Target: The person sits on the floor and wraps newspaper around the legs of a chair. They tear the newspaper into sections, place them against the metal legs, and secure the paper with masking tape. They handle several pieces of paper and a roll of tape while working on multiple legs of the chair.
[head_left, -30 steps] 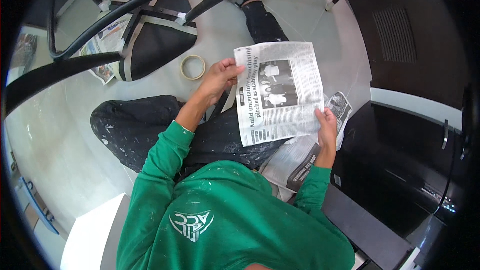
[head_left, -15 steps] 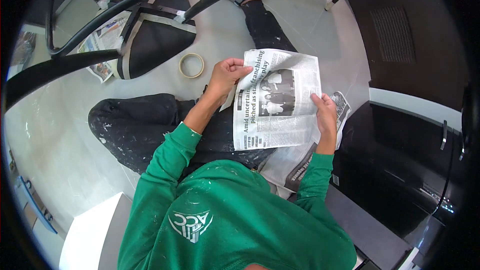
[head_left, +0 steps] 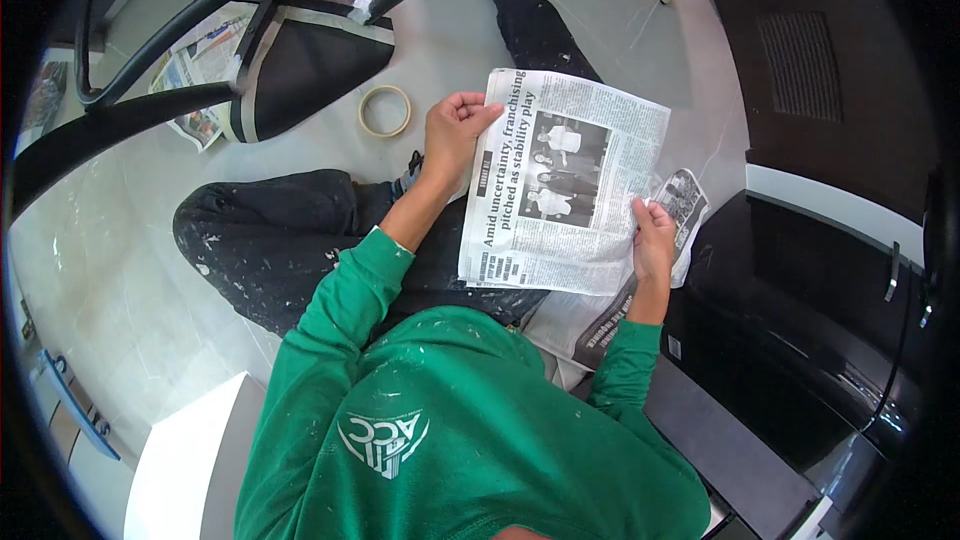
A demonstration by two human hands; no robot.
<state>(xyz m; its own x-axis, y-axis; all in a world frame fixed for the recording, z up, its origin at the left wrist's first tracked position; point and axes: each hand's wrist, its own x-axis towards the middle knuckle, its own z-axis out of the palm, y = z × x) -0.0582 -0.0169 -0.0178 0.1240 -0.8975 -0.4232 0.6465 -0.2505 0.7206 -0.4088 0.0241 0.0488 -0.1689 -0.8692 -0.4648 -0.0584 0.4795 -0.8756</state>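
Note:
A folded newspaper sheet [head_left: 625,140] with a black-and-white group photo is spread between my hands above my lap. My left hand [head_left: 455,135] pinches its upper left edge between thumb and fingers. At the lower right edge, my right hand [head_left: 653,240] grips the sheet with thumb and fingertips. Beneath my right forearm lies another newspaper [head_left: 570,325], partly hidden by the held sheet. A roll of masking tape [head_left: 403,128] rests on the floor just left of my left hand.
Black metal chair legs [head_left: 150,110] cross the upper left, with tape on them, around a dark seat [head_left: 320,70]. More newspaper [head_left: 205,65] lies beside it. A glossy black cabinet [head_left: 770,310] stands close on my right; a white box [head_left: 195,460] is at lower left.
The held sheet has been pulled flatter and wider, its upper right corner now spread outward. Both hands keep hold of it, the right shifting slightly down.

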